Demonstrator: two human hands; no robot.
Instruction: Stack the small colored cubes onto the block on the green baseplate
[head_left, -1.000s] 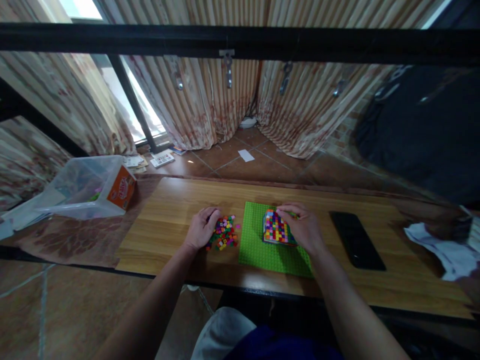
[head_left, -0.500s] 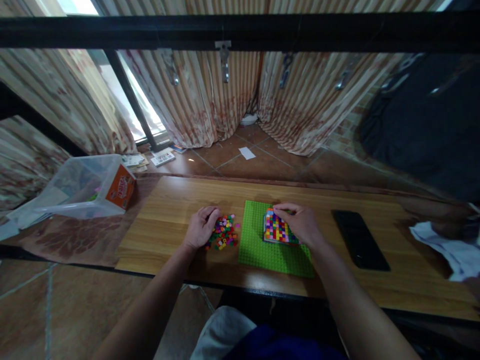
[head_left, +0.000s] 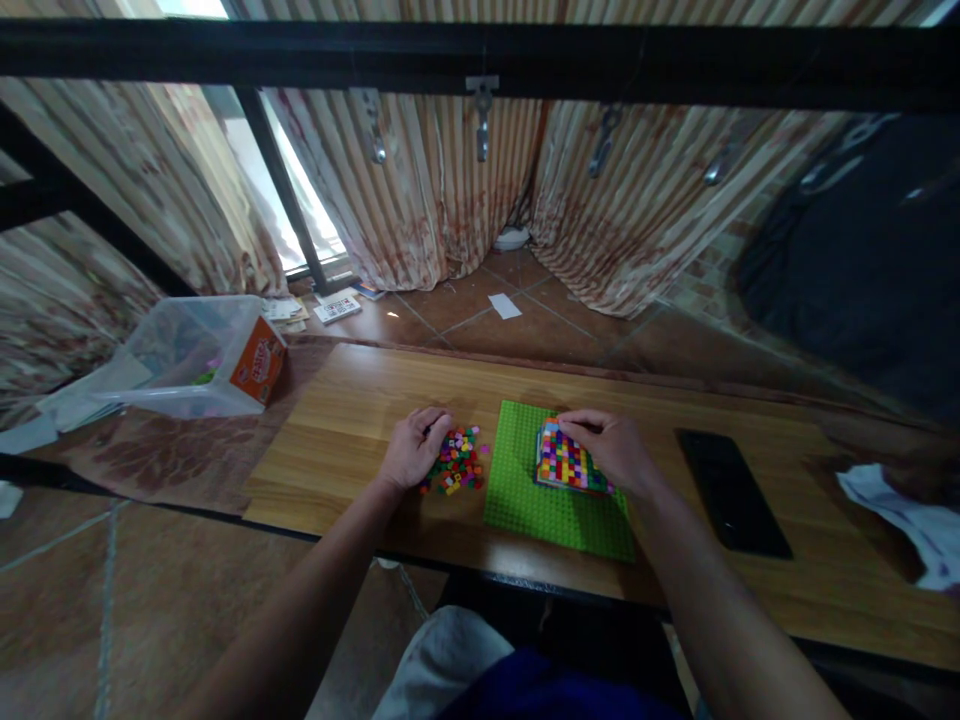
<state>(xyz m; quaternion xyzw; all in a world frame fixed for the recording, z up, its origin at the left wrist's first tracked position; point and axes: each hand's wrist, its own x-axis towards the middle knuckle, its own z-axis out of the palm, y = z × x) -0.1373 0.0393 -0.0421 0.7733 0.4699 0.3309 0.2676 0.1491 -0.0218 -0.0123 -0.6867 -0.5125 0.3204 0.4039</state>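
A green studded baseplate (head_left: 517, 510) lies on the wooden table. On it sits a low rectangular block of small multicoloured bricks (head_left: 562, 458). My right hand (head_left: 611, 450) reaches over its right side, thumb and fingertips pinched together at the far edge. Whatever is between those fingertips is too small to make out. Left of the baseplate, loose coloured bricks (head_left: 463, 462) are spread in a pile. My left hand (head_left: 415, 450) rests at the pile's left edge with its fingers curled in. Anything inside that hand is hidden.
A black phone-like slab (head_left: 733, 492) lies right of the baseplate, with a crumpled white cloth or paper (head_left: 900, 520) beyond it. A clear plastic bin (head_left: 195, 350) with an orange label stands at the left. A dark bar (head_left: 525, 62) crosses overhead, hung with metal clips.
The whole view has shifted slightly, so things appear a little further right. Both hands keep about the same places at the pile and the brick block.
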